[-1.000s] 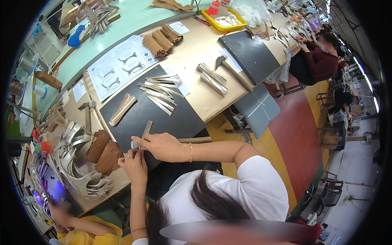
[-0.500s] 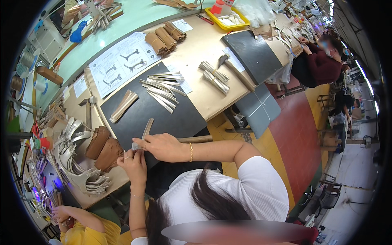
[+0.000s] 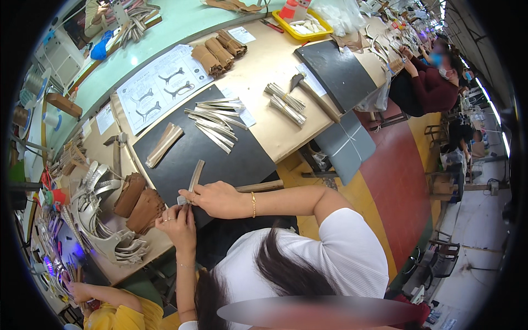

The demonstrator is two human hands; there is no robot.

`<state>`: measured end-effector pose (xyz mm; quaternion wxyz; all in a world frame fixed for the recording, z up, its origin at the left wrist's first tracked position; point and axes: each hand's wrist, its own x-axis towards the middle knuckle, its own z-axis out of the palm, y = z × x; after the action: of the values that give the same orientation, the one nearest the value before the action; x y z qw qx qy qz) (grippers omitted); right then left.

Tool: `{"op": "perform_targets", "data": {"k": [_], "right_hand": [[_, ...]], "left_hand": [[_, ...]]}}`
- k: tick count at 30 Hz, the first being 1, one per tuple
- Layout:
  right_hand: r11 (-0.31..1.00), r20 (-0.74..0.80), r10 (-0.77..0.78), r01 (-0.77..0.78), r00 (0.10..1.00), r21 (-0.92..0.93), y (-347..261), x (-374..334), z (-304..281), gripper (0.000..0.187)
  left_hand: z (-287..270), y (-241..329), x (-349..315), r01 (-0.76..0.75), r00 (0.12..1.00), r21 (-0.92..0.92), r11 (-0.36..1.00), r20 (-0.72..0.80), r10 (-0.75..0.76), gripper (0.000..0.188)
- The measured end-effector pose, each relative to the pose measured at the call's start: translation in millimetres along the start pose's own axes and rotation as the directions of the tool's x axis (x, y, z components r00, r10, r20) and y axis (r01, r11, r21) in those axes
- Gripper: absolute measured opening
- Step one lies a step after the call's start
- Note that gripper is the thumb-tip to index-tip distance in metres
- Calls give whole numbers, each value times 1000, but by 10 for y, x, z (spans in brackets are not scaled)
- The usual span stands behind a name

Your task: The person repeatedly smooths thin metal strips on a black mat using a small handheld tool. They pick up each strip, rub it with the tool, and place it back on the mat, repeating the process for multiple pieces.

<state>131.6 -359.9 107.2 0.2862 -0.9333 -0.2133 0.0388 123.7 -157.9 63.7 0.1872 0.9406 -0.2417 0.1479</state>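
Note:
At the near edge of a black mat (image 3: 242, 165), my two hands meet on a narrow pale strip (image 3: 197, 172), whose free end points away from me. My right hand (image 3: 219, 199) comes from the right with its fingers closed on the strip. Close against it, my left hand (image 3: 178, 224) is closed at the strip's lower end, which the fingers partly hide. On the mat beyond lie a loose fan of silvery strips (image 3: 217, 122) and a stack of beige and brown strips (image 3: 165, 146). A wooden handle (image 3: 260, 187) rests beside my right wrist.
Brown leather bundles (image 3: 144, 212) and curved silvery pieces (image 3: 99, 220) lie left. Hammers (image 3: 316, 99) (image 3: 116, 151), a drawing sheet (image 3: 159, 88), rolled brown bundles (image 3: 220, 52) and tied strips (image 3: 286, 104) cover the table. A co-worker in yellow (image 3: 124, 308) sits at lower left.
The view has shifted slightly, moving the scene a little leftward. Both hands keep nearly the same hold on the strip. At lower left, the co-worker's arm has moved slightly.

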Motion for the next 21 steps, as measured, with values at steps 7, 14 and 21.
{"op": "perform_targets", "data": {"k": [7,14,21], "right_hand": [[994,-155,-90,98,984,47,-38,4,29,57],[999,62,-28,31,998,-42,-87,35,13,61],[999,47,-46,47,998,-20,-101,32,-2,64]], "left_hand": [[51,10,-58,25,999,24,999,-36,-24,13],[47,-28,-81,-39,999,110,993,-22,42,14],[27,-6,-136,-30,1000,106,994,-5,31,14]]}}
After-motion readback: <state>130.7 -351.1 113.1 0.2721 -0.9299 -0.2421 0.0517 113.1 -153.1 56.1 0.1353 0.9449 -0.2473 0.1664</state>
